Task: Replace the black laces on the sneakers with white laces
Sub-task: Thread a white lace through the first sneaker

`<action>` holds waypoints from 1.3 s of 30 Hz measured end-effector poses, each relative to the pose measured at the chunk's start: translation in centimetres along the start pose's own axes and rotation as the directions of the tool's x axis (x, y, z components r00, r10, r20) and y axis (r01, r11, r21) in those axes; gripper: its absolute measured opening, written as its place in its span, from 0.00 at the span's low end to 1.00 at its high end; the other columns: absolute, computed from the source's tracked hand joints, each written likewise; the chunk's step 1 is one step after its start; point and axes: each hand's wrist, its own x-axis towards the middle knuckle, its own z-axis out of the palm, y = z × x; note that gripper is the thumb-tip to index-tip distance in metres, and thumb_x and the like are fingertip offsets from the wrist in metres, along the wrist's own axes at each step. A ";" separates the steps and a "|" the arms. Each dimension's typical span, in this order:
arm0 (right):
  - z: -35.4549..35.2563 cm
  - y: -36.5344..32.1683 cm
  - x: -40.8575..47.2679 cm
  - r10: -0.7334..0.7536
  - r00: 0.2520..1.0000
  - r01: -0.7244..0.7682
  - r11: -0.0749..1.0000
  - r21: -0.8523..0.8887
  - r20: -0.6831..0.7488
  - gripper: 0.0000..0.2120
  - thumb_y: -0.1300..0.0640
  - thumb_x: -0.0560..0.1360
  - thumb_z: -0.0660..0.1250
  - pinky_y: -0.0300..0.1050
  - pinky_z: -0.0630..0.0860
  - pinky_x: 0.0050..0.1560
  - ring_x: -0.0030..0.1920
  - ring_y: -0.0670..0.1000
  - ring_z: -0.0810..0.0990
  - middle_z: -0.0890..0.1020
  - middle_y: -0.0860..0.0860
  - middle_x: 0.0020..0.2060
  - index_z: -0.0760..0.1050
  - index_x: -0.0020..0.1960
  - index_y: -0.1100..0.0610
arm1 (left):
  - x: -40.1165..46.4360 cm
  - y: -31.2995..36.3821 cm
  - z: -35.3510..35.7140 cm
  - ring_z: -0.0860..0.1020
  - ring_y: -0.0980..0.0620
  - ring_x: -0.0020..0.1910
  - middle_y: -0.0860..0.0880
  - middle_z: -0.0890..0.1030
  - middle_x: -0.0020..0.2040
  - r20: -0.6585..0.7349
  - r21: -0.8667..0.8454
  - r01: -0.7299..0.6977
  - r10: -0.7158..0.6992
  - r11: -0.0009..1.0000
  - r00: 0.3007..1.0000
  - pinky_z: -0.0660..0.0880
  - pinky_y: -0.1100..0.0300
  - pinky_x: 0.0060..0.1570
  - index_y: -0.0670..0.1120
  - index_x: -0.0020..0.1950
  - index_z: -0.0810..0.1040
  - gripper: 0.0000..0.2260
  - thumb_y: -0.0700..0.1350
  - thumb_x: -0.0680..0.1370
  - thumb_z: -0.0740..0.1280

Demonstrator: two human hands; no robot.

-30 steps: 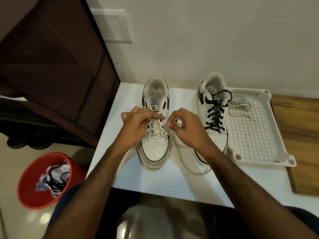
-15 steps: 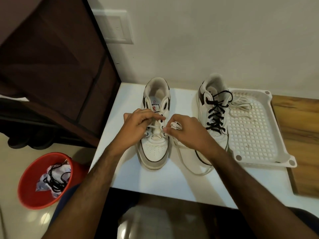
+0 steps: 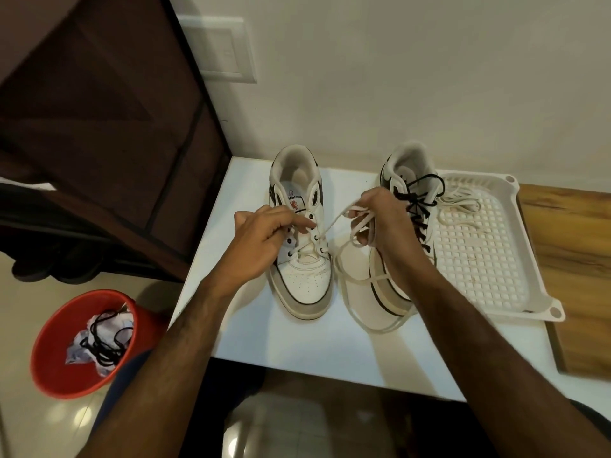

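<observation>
1. Currently both hands are over the left sneaker [image 3: 302, 259], which sits on the white table [image 3: 297, 342] with its toe toward the camera.
2. Left hand [image 3: 261, 239]: fingers curled at the eyelets on the sneaker's left side, index finger stretched across the tongue. Probably pinching the lace there, but the grip itself is hidden.
3. Right hand [image 3: 383, 219]: raised between the two shoes, fingers clamped on the white lace [image 3: 334, 221]. That lace runs taut from a right-side eyelet up into the hand.
4. Slack from the same lace hangs off the hand and loops on the table around the toe of the right sneaker [image 3: 403, 259].
5. White lace is threaded through the lowest eyelets only; upper eyelets are bare.
6. Right sneaker carries its black lace [image 3: 418, 209], fully threaded.
7. White perforated tray [image 3: 479, 259] just right of that sneaker, with a second white lace [image 3: 459, 203] bunched at its far end.
8. Red bucket [image 3: 66, 368] on the floor to the left holds a loose black lace [image 3: 105, 345] on crumpled paper.
</observation>
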 end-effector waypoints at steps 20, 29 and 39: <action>-1.4 -0.4 2.5 -0.069 0.997 0.073 0.984 0.159 -0.031 0.20 0.60 0.79 0.70 0.51 0.78 0.65 0.64 0.49 0.80 0.80 0.51 0.64 0.73 0.69 0.53 | -1.7 3.0 0.4 0.77 0.50 0.54 0.54 0.76 0.52 0.068 0.530 -0.344 0.366 0.775 0.928 0.61 0.54 0.55 0.51 0.54 0.78 0.13 0.57 0.75 0.73; -2.5 -0.2 2.7 -0.284 0.932 0.359 0.810 -0.464 0.225 0.22 0.67 0.79 0.63 0.36 0.63 0.71 0.77 0.41 0.62 0.66 0.44 0.78 0.76 0.69 0.48 | -2.8 3.8 5.6 0.73 0.47 0.45 0.52 0.75 0.38 0.401 0.696 -0.531 0.352 0.484 0.846 0.64 0.48 0.50 0.49 0.41 0.81 0.11 0.40 0.64 0.78; -2.1 -0.3 1.4 -0.358 0.922 0.340 0.557 -0.758 0.150 0.07 0.55 0.81 0.65 0.47 0.77 0.49 0.44 0.44 0.79 0.81 0.47 0.49 0.82 0.54 0.53 | -2.8 5.1 0.8 0.80 0.51 0.47 0.50 0.82 0.47 -0.006 0.310 -0.494 0.521 0.812 0.853 0.70 0.56 0.46 0.44 0.54 0.83 0.06 0.36 0.78 0.71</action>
